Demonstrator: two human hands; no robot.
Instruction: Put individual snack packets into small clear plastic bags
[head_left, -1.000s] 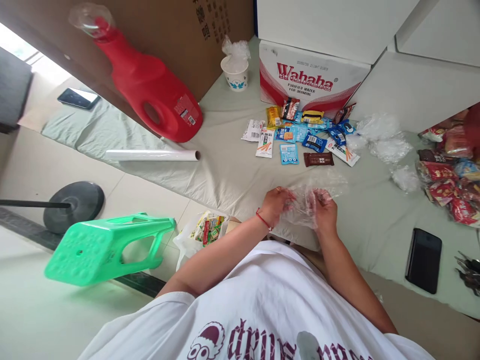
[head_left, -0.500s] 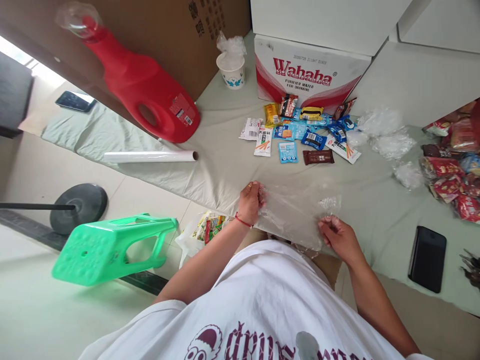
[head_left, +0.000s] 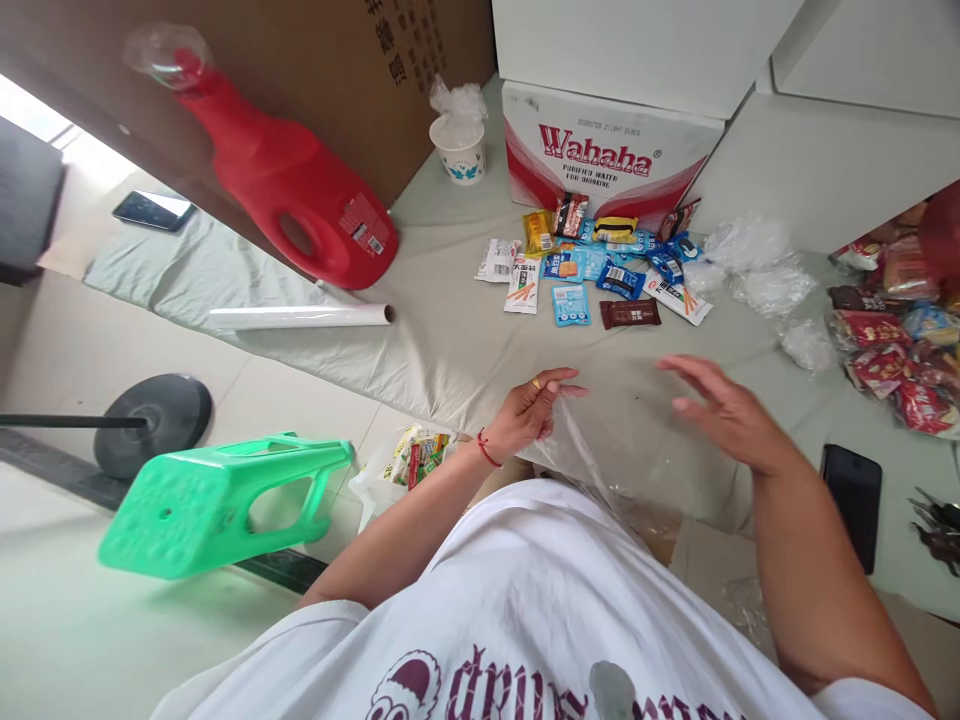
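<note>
My left hand (head_left: 534, 412) is closed in a pinch on a thin piece of clear plastic (head_left: 583, 446), with some fingers pointing right. The plastic hangs in a narrow fold from the fingers toward my white shirt; whether it is a bag or a loose sheet I cannot tell. Apart from it, over the cloth on the right, is my right hand (head_left: 731, 412), open with fingers and thumb spread and nothing in it. Beyond both hands lie small snack packets, among them a brown packet (head_left: 631, 313), a light blue packet (head_left: 571, 305) and a white packet (head_left: 521, 284).
Crumpled clear plastic (head_left: 772, 280) lies right of the packets, before a pile of red snack packs (head_left: 877, 340). A Wahaba carton (head_left: 600, 150), paper cup (head_left: 459, 160), red jug (head_left: 300, 190) and white tube (head_left: 300, 316) stand or lie behind. A black phone (head_left: 855, 500) is at right.
My right hand has let go of the clear plastic, opened and moved right. The plastic, stretched between both hands before, now hangs from my left hand, which has shifted slightly right.
</note>
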